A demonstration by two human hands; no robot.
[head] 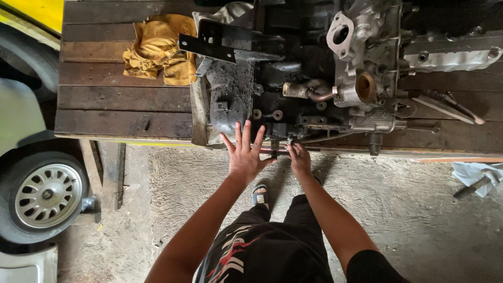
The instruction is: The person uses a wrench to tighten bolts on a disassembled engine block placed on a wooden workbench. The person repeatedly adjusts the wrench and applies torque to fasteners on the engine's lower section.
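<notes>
Engine parts are seen from the head view, laid on a dark wooden surface built of planks. A grimy engine block is set across the near edge, presumably so that its lower side can be reached from a standing position.

The left hand is pressed flat against the lower edge of the block, its fingers spread wide and holding nothing; it appears to be placed there as a brace. The right hand is held just beside it, with the fingers curled narrowly around a small fitting that hangs under the block at the surface's edge. Whether a tool is gripped there cannot be told.

A crumpled yellow cloth is left on the planks to the left of the block, touching its cover. A pale metal housing with round openings is bolted on the block's right part, and a curved pipe is seen beside it.

On the concrete floor below, a car wheel is visible at the far left, and a rag with a tool lies at the right.
</notes>
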